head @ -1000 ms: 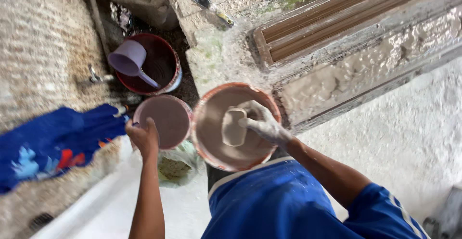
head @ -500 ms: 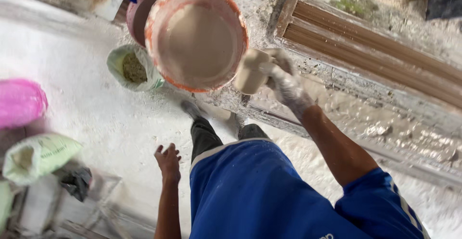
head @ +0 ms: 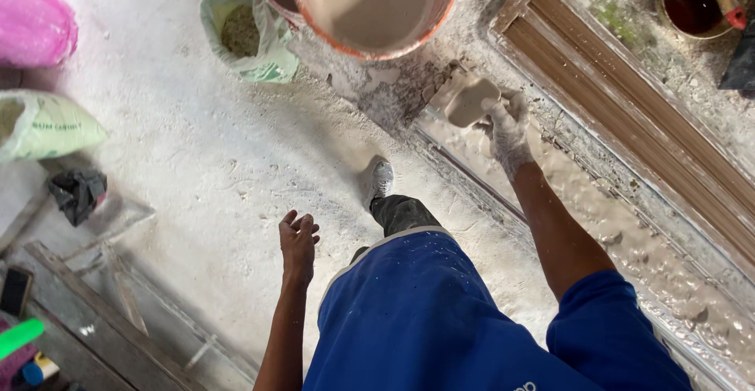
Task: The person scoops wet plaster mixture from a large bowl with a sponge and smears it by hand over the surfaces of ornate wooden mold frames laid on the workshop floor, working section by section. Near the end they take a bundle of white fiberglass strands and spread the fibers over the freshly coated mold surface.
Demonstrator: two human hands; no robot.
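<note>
Dusty floor (head: 197, 147); R hand (head: 510, 127) grips scoop (head: 469, 98).

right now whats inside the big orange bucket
The orange bucket holds smooth beige slurry nearly up to its rim. Whatever lies below that surface is covered, and the bucket's top edge is cut off by the frame.

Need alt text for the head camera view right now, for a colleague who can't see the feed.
Seen from above, a person's plaster-coated right hand holds a small scoop of wet grey mix over a long mould on the floor. The left hand hangs empty and open above the dusty white floor. An orange-rimmed bucket of the mix stands just ahead, with an open green bag beside it.
</note>
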